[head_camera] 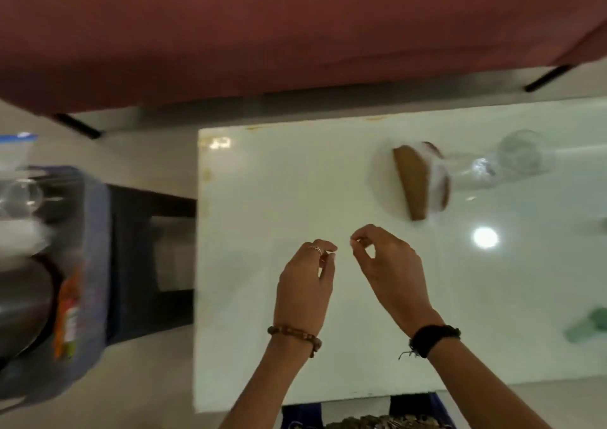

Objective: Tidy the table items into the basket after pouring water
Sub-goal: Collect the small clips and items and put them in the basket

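Head view: left hand (303, 284) and right hand (387, 264) hover over the white table (262, 182), fingers loosely curled, holding nothing. Basket (95, 231) sits off the table's left edge, already loaded. Remaining: glass jar (423, 179) and tumbler (520, 153), far right. Suggest gripping the jar body firmly; glass likely slippery.

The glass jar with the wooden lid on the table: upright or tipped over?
Tipped over. The glass jar lies on its side on the white table, wooden lid facing sideways toward the hands.
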Action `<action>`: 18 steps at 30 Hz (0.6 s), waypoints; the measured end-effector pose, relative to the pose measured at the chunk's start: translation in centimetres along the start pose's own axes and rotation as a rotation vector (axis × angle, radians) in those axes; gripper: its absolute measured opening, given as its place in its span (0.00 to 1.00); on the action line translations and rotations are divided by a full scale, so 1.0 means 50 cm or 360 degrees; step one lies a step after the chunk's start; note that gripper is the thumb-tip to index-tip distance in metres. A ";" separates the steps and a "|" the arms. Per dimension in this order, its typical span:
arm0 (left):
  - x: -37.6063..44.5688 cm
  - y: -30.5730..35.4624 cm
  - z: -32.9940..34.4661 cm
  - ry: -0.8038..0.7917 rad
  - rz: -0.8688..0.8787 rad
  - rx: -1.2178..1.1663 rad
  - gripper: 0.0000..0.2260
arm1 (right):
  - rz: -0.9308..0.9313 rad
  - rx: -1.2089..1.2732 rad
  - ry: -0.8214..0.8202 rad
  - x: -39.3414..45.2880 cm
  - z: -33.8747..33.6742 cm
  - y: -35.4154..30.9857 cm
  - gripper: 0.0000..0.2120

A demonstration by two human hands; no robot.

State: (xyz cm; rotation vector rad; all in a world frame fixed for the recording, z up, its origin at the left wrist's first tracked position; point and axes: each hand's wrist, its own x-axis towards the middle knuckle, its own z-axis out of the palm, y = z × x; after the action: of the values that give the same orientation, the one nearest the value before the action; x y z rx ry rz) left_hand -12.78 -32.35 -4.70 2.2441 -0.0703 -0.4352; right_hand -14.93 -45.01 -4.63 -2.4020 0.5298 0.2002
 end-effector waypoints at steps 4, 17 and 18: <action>0.013 0.140 0.219 -0.0320 0.0138 0.0036 0.07 | 0.0251 0.0033 0.0150 -0.001 -0.142 0.204 0.03; 0.044 0.453 0.751 -0.0884 0.0673 0.0764 0.09 | 0.0955 0.0185 0.0500 -0.024 -0.442 0.730 0.05; 0.057 0.466 0.772 -0.0895 0.0708 0.0800 0.10 | 0.1008 0.0187 0.0512 -0.026 -0.450 0.756 0.05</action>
State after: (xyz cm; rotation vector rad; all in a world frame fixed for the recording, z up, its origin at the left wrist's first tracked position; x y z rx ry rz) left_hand -20.76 -76.38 -11.07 2.4100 -1.0492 -0.8555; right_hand -31.94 -85.40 -8.74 -2.0899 1.4044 0.0471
